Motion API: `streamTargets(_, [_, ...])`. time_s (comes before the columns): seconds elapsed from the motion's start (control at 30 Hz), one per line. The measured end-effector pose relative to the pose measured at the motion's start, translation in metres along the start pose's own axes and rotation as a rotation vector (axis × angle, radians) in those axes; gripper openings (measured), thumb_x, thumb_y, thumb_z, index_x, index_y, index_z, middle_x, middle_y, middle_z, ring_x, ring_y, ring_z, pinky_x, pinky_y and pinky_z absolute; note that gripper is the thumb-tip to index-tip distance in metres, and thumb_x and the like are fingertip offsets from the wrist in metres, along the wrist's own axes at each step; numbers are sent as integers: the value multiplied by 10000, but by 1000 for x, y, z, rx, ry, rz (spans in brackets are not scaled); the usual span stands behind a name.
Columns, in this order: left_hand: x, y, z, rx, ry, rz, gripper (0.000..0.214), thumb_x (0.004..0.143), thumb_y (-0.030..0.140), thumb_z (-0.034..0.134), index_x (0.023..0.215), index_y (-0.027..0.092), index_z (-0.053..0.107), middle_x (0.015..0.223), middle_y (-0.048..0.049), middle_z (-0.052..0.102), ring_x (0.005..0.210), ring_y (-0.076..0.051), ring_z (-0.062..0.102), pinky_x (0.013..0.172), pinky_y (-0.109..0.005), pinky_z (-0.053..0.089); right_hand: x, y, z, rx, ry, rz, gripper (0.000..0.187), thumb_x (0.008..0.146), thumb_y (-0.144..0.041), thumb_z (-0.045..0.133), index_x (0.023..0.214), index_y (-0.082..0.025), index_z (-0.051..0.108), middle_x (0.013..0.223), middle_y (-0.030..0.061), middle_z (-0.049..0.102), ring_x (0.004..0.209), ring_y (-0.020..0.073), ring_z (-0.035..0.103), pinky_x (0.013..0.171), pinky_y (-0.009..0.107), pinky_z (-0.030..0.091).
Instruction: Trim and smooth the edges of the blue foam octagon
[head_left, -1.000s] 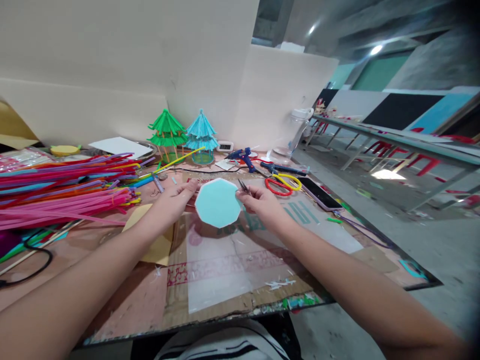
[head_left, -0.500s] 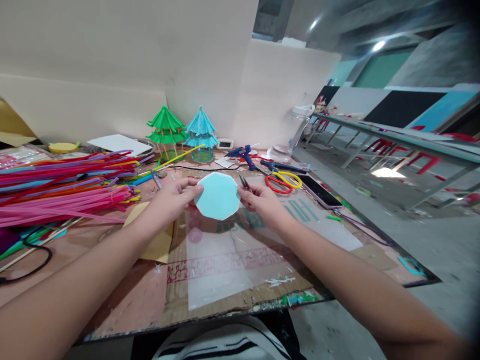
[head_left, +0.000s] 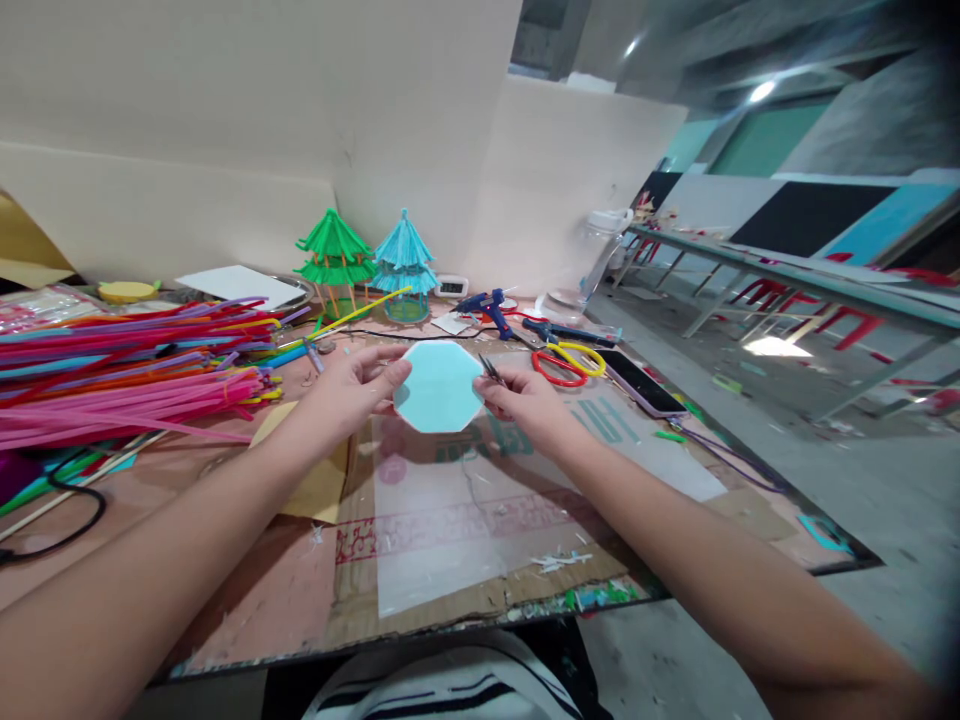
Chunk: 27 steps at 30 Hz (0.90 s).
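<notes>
A light blue many-sided card piece [head_left: 439, 387] is held above the table between both hands. My left hand [head_left: 349, 388] pinches its left edge with thumb and fingers closed. My right hand [head_left: 521, 395] grips its right edge and also holds small metal snips [head_left: 490, 368], whose tips stick up by the card's upper right corner. Below the card lies a flattened cardboard sheet [head_left: 450, 540] with a clear plastic sheet on it.
A pile of coloured straws [head_left: 127, 370] fills the left side. Green [head_left: 335, 262] and blue [head_left: 403, 265] straw pavilions stand at the back. A blue glue gun [head_left: 487, 308], red and yellow scissors [head_left: 564, 363] and a phone [head_left: 637, 380] lie right of my hands. The table's right edge drops to the floor.
The card has been turned and tilted flatter between my hands, and it sits slightly higher in view. Both hands keep their grip.
</notes>
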<state>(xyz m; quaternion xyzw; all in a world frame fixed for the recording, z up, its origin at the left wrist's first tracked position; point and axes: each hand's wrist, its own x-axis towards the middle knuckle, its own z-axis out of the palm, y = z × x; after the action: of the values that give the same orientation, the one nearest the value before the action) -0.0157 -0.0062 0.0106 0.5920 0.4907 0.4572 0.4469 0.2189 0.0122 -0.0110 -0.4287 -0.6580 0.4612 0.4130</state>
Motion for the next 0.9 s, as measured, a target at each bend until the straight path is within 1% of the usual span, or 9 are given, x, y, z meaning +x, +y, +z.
streamTargets(0.07, [2,-5,-2,22,-55,-13,625,674,521,781,1181,191,623,894,-39,732,802,-182,690,611,-232,556,0,0,-1,-15,11,-21,411,787,-543,666,656,-190,502,551,-71,373,514,76,308,511,253,215])
streamTargets(0.2, [6,-11,-1,17,-168,-106,568,682,457,797,1143,179,614,863,-45,747,772,-196,708,582,-237,552,0,1,-1,42,57,-39,400,796,-539,667,675,-190,516,552,-71,384,510,77,325,508,249,228])
streamTargets(0.47, [-5,0,7,-136,-290,-171,486,766,433,721,1167,175,630,887,-55,746,738,-184,710,568,-233,552,4,7,2,161,65,38,409,768,-550,700,696,-184,532,564,-59,416,490,73,320,476,243,203])
streamTargets(0.53, [-5,1,8,-145,-270,-174,497,738,417,743,1152,167,626,880,-60,743,720,-188,708,572,-250,562,4,7,0,146,69,23,426,765,-579,693,705,-189,532,570,-59,401,496,79,318,476,243,211])
streamTargets(0.6, [-3,1,7,-143,-181,-165,492,709,386,758,1119,154,616,856,-56,735,675,-182,697,567,-265,568,3,3,-2,73,86,-35,446,807,-636,617,772,-194,571,598,-52,399,513,93,333,490,246,246])
streamTargets(0.7, [0,3,3,-173,-27,-129,441,691,331,755,1061,148,600,810,-33,716,628,-159,680,576,-262,573,-4,-6,-6,-164,208,-220,485,894,-658,465,982,-210,627,724,-3,493,638,142,445,592,274,357])
streamTargets(0.8, [1,6,-1,-272,-9,-108,374,688,323,754,984,140,616,786,-27,705,619,-145,671,587,-252,577,-13,-17,-6,-400,310,-425,426,928,-588,465,1068,-216,616,908,55,584,841,200,520,766,330,404])
streamTargets(0.83, [0,7,0,-304,-19,-107,366,689,324,755,972,135,622,801,-32,707,622,-140,667,589,-247,579,-16,-20,-4,-428,294,-454,397,927,-564,485,1058,-212,612,917,58,590,851,204,523,781,335,402])
streamTargets(0.9, [-2,9,2,-341,-23,-98,386,688,308,767,997,130,619,887,-49,712,669,-134,674,599,-229,585,-18,-23,1,-388,214,-407,362,913,-533,523,1034,-201,600,840,35,567,770,182,505,722,317,395])
